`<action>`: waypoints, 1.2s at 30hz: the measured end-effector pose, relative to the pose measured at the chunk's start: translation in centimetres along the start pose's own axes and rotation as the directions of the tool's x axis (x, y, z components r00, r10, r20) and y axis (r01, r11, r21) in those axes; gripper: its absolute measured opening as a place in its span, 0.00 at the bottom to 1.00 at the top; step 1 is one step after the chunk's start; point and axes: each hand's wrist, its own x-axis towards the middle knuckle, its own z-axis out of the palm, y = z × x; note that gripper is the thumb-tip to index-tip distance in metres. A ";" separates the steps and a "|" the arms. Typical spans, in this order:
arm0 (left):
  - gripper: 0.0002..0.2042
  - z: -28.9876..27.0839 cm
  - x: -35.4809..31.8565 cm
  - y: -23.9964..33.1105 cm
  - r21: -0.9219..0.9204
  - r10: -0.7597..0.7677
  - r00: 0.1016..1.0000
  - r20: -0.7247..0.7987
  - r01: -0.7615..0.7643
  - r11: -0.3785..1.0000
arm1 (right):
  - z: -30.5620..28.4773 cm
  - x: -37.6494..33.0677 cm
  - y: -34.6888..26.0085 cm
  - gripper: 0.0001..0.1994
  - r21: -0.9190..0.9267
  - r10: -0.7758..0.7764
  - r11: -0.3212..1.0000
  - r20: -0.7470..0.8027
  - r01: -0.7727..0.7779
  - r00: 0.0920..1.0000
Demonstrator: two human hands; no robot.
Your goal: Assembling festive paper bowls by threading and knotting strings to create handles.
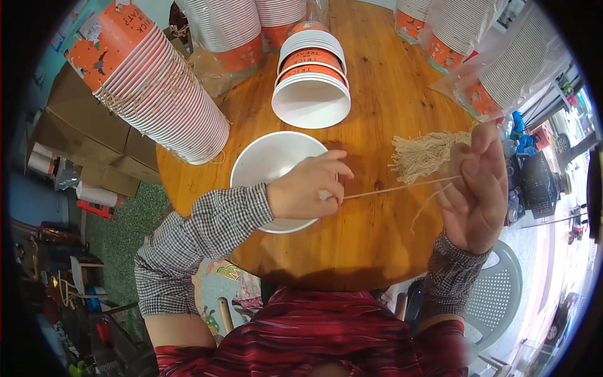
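Note:
My left hand (308, 186) reaches over a white paper bucket (257, 154) and grips its right rim, thumb and fingers curled there. A thin tan string (402, 186) runs taut from that rim to my right hand (474, 188), whose fingers are closed on it. One loose end of the string hangs below the right fingers. Whether the string is knotted at the rim is hidden by the left fingers. Beside the right hand, a bundle of cut tan strings (421, 155) lies on the wooden table (377, 245).
Several nested orange-and-white buckets (311, 103) lie on their side beyond the bucket. A tall stack (169, 94) with strings stands at the left. Plastic-wrapped stacks (521, 63) line the far side. A grey plastic chair (502, 295) is at the right, cardboard boxes (88, 119) at the left.

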 end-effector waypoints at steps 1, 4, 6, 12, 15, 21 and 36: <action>0.04 -0.3 0.0 0.4 0.006 -0.010 0.996 0.092 0.009 1.000 | 0.0 -0.1 -0.1 0.08 0.012 0.037 0.999 0.003 -0.037 0.999; 0.05 -0.1 -1.1 1.4 0.002 0.021 0.990 0.138 -0.021 1.000 | -0.1 -0.1 -0.3 0.07 0.105 0.109 0.988 0.024 -0.111 0.994; 0.06 -0.1 -1.9 2.2 -0.016 0.039 0.989 0.144 -0.037 0.999 | 0.0 -0.1 -0.6 0.06 0.190 0.145 0.970 0.057 -0.153 0.988; 0.10 -0.1 -4.7 4.0 -0.019 0.219 0.936 0.277 -0.223 0.975 | 0.3 -1.0 -1.6 0.06 0.232 0.249 0.934 0.128 -0.273 0.960; 0.18 -0.1 -7.2 5.7 0.264 0.119 0.950 0.290 -0.198 0.944 | -1.0 -0.9 -3.0 0.06 0.319 0.189 0.917 0.180 -0.239 0.965; 0.28 -2.5 -8.4 6.2 -0.040 -0.356 0.891 0.281 0.382 0.923 | -2.6 -0.6 -4.7 0.05 0.414 -0.018 0.903 0.293 -0.111 0.956; 0.09 -4.1 -10.0 1.0 0.528 0.218 0.976 0.020 -0.196 0.826 | -3.0 1.4 1.1 0.09 0.133 0.015 0.991 0.136 -0.034 0.991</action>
